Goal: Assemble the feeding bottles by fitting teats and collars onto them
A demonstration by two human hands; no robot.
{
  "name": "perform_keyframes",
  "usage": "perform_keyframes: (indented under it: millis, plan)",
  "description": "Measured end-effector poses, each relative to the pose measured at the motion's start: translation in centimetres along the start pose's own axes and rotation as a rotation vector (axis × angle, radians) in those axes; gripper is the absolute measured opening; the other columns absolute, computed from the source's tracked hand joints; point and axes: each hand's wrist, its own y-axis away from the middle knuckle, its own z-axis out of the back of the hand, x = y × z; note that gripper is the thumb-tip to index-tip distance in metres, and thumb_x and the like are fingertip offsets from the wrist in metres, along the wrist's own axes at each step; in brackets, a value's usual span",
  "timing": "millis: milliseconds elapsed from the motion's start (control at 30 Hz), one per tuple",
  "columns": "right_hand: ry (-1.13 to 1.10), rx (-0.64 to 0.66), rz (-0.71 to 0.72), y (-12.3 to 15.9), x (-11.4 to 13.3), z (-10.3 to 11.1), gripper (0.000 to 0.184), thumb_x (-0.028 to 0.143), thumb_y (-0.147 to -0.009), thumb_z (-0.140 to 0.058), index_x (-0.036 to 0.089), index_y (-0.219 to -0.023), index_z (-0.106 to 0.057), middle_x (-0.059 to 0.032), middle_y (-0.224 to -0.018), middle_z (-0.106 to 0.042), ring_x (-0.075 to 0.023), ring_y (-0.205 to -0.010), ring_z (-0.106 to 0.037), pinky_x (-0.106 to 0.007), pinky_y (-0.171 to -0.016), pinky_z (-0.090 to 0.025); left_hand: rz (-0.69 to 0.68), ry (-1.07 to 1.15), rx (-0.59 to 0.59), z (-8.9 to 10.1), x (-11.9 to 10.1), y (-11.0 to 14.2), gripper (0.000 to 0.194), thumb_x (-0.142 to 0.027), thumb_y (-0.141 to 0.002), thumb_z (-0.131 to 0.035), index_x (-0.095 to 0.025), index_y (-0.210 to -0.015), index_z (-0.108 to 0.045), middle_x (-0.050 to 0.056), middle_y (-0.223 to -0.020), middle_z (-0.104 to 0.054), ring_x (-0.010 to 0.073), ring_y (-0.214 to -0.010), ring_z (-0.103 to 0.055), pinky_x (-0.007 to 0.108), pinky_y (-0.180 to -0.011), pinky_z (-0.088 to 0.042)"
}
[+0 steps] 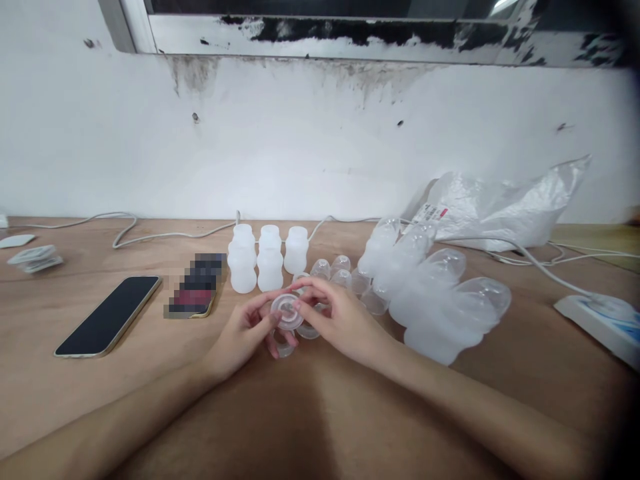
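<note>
Between my hands is a translucent round plastic ring point(287, 323) with a circular middle, tilted toward me. My left hand point(249, 327) grips it from the left, thumb on its front edge. From the right, my right hand point(334, 313) pinches the rim between thumb and fingers. Just below, partly behind my left fingertips, sits another clear ring point(285, 351). Clear dome caps point(342, 277) stand on the table behind my right hand. Several white, waisted plastic bottles point(271, 270) stand upright beyond my left hand.
To the right lie several frosted bottles point(425, 313) with clear domed ends. Behind them is a crumpled plastic bag point(495, 207). On the left are a dark phone point(110, 317) and a blurred-out phone point(197, 287). A white cable point(150, 236) runs along the wall to a power strip point(600, 320).
</note>
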Motion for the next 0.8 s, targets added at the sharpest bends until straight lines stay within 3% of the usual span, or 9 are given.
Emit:
perform_keyframes:
  millis: [167, 267, 433, 567, 800]
  plan:
    - [0.033, -0.045, -0.029, -0.1, 0.3, -0.4, 0.018, 0.025, -0.080, -0.051, 0.017, -0.094, -0.058, -0.0018, -0.075, -0.065, -0.0122, -0.066, -0.058, -0.024, -0.057, -0.044, -0.010, -0.042, -0.108, -0.3, 0.3, 0.1, 0.029, -0.039, -0.079, -0.056, -0.017, -0.100, -0.056, -0.002, -0.052, -0.058, 0.0091, -0.040, -0.048, 0.016, -0.035, -0.035]
    - [0.067, -0.059, -0.027, -0.2, 0.4, -0.7, 0.020, 0.025, -0.080, -0.051, 0.016, -0.095, -0.060, -0.0008, -0.071, -0.061, -0.0117, -0.063, -0.055, -0.023, -0.056, -0.043, -0.031, -0.076, -0.154, -0.3, 0.6, 0.0, 0.022, -0.037, -0.081, -0.055, -0.018, -0.093, -0.057, -0.005, -0.055, -0.055, 0.0051, -0.039, -0.040, 0.016, -0.039, -0.032]
    - [0.071, -0.054, -0.017, -0.2, 0.3, -1.3, 0.020, 0.026, -0.083, -0.046, 0.017, -0.094, -0.060, 0.0017, -0.063, -0.052, -0.0110, -0.058, -0.050, -0.024, -0.056, -0.041, -0.058, -0.087, -0.118, -0.1, 0.9, 0.0, 0.020, -0.038, -0.083, -0.051, -0.018, -0.086, -0.054, -0.005, -0.054, -0.052, 0.0056, -0.039, -0.039, 0.016, -0.039, -0.029]
    - [-0.071, -0.085, -0.022, -0.1, 0.1, -2.0, 0.015, 0.026, -0.085, -0.043, 0.019, -0.091, -0.056, 0.0048, -0.059, -0.043, -0.0090, -0.051, -0.044, -0.021, -0.048, -0.037, -0.084, -0.126, -0.174, -0.3, 0.9, -0.2, 0.021, -0.038, -0.082, -0.053, -0.018, -0.083, -0.053, -0.006, -0.054, -0.050, 0.0062, -0.042, -0.039, 0.016, -0.040, -0.029]
    - [-0.195, -0.129, -0.059, -0.1, -0.3, -2.7, 0.012, 0.027, -0.084, -0.044, 0.020, -0.086, -0.053, 0.0043, -0.060, -0.042, -0.0094, -0.053, -0.043, -0.020, -0.045, -0.035, -0.129, -0.211, -0.198, -0.8, 0.9, -0.3, 0.020, -0.038, -0.083, -0.050, -0.018, -0.082, -0.051, -0.004, -0.060, -0.054, 0.0084, -0.048, -0.044, 0.017, -0.044, -0.029]
